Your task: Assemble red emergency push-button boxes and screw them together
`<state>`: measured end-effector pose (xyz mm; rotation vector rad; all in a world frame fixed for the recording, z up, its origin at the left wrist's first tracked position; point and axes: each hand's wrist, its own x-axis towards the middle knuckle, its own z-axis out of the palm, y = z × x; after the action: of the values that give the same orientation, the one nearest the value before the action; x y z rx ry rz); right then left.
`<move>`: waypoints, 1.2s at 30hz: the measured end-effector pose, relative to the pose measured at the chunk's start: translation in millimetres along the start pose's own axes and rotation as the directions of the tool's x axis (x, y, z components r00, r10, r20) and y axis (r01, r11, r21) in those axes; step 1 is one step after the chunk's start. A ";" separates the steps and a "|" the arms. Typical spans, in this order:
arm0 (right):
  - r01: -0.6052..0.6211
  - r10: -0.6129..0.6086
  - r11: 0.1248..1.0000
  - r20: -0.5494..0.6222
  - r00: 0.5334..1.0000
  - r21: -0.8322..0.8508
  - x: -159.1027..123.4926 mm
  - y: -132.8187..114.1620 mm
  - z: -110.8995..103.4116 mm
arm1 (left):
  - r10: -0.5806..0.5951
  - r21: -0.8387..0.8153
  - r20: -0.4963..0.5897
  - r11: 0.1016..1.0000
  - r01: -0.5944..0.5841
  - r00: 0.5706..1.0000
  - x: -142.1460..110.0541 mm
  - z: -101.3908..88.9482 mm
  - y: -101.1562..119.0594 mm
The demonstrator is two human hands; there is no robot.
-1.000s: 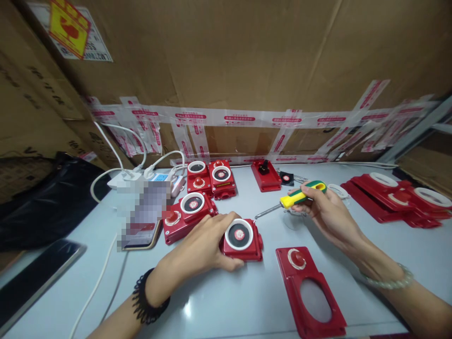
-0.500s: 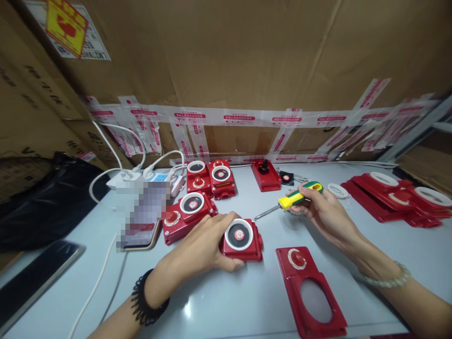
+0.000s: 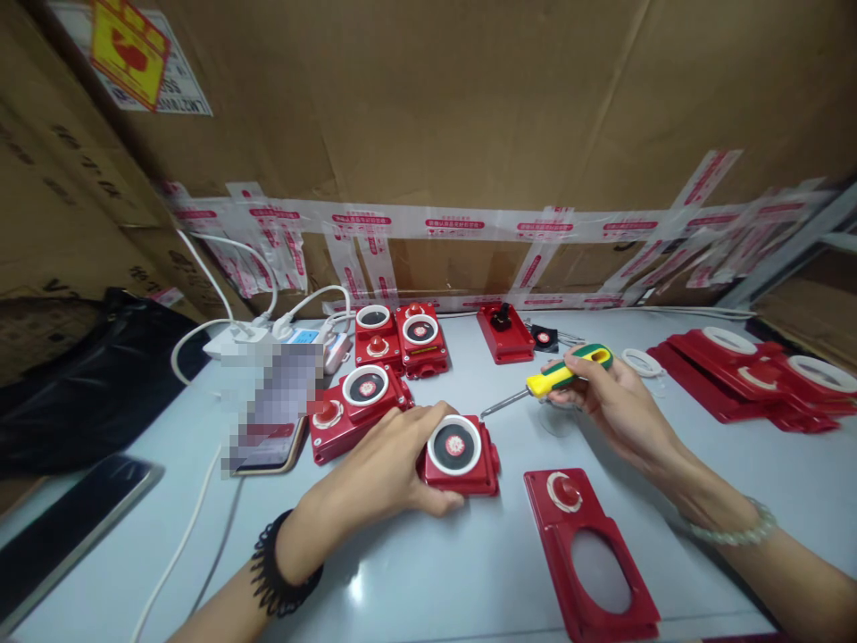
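Observation:
My left hand [image 3: 405, 455] is closed around the left side of a red plastic housing [image 3: 483, 482] on the table. A white ring with a black disc and a red-and-white label faces up on that housing; its left part is hidden under my fingers. My right hand [image 3: 612, 397] grips the yellow-and-green handle of a screwdriver [image 3: 549, 382]. The screwdriver slants down to the left, its tip at the far right corner of the housing. Nearer to me lies a red cover [image 3: 579, 545] with a round red button and a large round hole.
Several assembled red units [image 3: 354, 402] stand left of centre. An open red base [image 3: 505, 335] and a white ring [image 3: 641, 362] lie farther back. Red covers [image 3: 756, 375] are piled at right. A phone [image 3: 281, 411], a power strip and white cables occupy the left. Cardboard [image 3: 428, 107] closes the back.
Hardly anything differs. Both hands, the housing and the screwdriver keep their places, with only a slight shift of the whole view.

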<state>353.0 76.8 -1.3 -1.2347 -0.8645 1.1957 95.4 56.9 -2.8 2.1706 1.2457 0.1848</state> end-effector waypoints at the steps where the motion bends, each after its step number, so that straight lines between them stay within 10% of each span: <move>1: 0.017 -0.017 1.000 -0.008 1.000 -0.018 -0.6 -0.1 0.4 | 0.005 0.001 -0.002 1.000 -0.005 1.000 -0.1 0.0 -0.1; 15: 0.475 -0.426 0.812 0.213 0.879 -0.339 -30.5 -19.9 10.6 | 0.030 -0.017 -0.023 0.999 -0.030 0.999 -0.6 2.3 -3.8; 36: 0.756 -0.462 0.420 0.599 0.654 -0.502 -34.9 -52.0 36.0 | 0.014 0.025 -0.027 1.000 -0.014 1.000 -0.9 2.0 -0.8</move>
<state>321.3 54.9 59.8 -1.0789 -2.0513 0.4123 95.1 55.6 -4.7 2.2051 1.2544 0.2064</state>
